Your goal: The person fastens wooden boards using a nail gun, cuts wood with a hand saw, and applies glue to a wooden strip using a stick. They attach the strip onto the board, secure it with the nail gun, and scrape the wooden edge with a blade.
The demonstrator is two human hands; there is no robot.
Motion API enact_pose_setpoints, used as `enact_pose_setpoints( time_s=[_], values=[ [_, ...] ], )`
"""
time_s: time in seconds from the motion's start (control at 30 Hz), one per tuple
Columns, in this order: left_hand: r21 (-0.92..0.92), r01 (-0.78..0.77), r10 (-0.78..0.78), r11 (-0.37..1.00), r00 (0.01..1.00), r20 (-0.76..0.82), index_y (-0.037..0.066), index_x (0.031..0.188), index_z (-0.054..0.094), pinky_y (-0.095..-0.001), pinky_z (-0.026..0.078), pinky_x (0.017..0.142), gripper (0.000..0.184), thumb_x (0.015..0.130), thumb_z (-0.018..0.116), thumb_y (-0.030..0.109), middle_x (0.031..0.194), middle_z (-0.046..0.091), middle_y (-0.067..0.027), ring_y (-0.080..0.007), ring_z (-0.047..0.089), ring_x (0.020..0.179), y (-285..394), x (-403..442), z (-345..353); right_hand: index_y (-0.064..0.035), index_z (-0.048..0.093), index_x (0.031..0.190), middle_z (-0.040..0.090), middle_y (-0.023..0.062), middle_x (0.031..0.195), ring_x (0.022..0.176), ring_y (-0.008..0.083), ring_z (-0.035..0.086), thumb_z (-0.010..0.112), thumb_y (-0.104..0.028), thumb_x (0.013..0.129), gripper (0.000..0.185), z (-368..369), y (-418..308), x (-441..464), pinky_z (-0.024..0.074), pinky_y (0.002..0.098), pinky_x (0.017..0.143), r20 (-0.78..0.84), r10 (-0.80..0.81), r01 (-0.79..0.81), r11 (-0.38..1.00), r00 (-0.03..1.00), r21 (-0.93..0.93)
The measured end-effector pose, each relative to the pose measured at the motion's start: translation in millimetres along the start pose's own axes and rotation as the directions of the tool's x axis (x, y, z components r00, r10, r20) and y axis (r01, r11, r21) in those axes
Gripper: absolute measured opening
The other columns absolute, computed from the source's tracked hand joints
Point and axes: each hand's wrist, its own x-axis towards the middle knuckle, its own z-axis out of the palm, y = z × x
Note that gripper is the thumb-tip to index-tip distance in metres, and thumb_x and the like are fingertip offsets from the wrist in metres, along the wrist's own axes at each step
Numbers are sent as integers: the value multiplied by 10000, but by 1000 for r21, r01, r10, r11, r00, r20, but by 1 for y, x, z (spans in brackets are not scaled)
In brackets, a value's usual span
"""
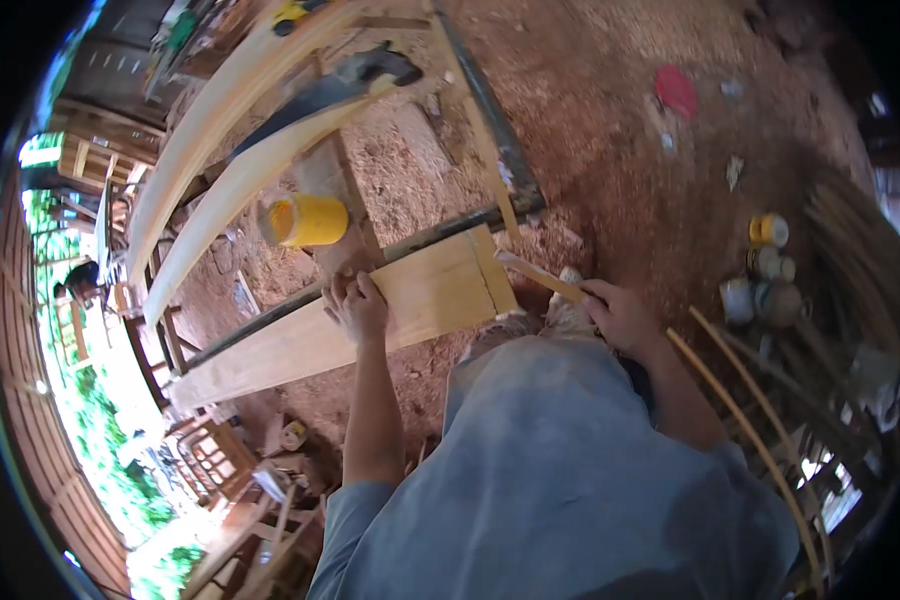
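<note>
A long, pale wooden board (430, 290) lies across a dark-edged frame in front of my body. My left hand (358, 308) rests on the board's far edge with its fingers apart. My right hand (615, 315) is closed round a thin wooden stick (538, 272), whose tip reaches toward the board's right end. A dark line crosses the board near that end. Beyond my left hand, an open yellow container (315, 220) lies tipped or seen at a slant on a crosspiece, its mouth to the left. Past it are a handsaw (315, 105) and curved wooden pieces (260, 155).
The frame's dark rail (485, 110) runs away at the far right of the board. Sawdust covers the floor. Several small cans (768, 230) and a red object (676, 91) lie to the right. Long wooden strips (750, 440) stand beside my right arm.
</note>
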Motion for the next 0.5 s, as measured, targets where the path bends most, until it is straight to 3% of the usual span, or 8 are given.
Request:
enact_pose_setpoints(
  time_s=[0.07, 0.17, 0.23, 0.33, 0.5],
  values=[
    [-52, 14, -16, 999, 999, -34, 68, 1157, 732, -575, 168, 1203, 550, 1013, 410, 490, 1527, 453, -87, -384, 277, 1470, -1, 2, -2, -6, 619, 1236, 693, 198, 880, 812, 264, 694, 571, -215, 981, 333, 2, -15, 1, 523, 376, 762, -51, -162, 150, 970, 985, -194],
    [-128, -25, 16, 991, 998, -64, 13, 1025, 757, -576, 180, 1201, 522, 992, 490, 461, 1510, 475, -100, -398, 305, 1459, -2, -3, 1, 7, 614, 1227, 691, 216, 924, 838, 292, 695, 571, -204, 972, 334, 4, -27, 12, 524, 382, 771, -77, -237, 216, 951, 968, -221],
    [-157, -16, 0, 987, 995, -98, 6, 993, 756, -574, 181, 1202, 503, 988, 509, 445, 1496, 490, -107, -402, 311, 1455, -9, -7, 7, 9, 612, 1234, 686, 228, 969, 893, 325, 694, 577, -179, 950, 343, 7, -31, 19, 522, 394, 789, -177, -338, 322, 940, 924, -114],
    [-187, -51, 18, 981, 984, -176, -17, 910, 741, -573, 191, 1199, 450, 971, 566, 393, 1456, 533, -123, -410, 332, 1441, -10, -3, 14, 19, 596, 1266, 680, 221, 1026, 964, 316, 681, 573, -153, 934, 375, 6, -83, 12, 509, 390, 841, -217, -344, 277, 917, 914, -285],
    [-307, -80, 14, 948, 978, -210, -42, 893, 713, -541, 195, 1207, 396, 948, 617, 338, 1432, 551, -141, -401, 360, 1426, -8, -8, 4, 18, 577, 1306, 677, 192, 1020, 938, 281, 665, 561, -147, 942, 400, -7, -83, 47, 506, 380, 854, -295, -378, 293, 910, 878, -293]
  ],
)
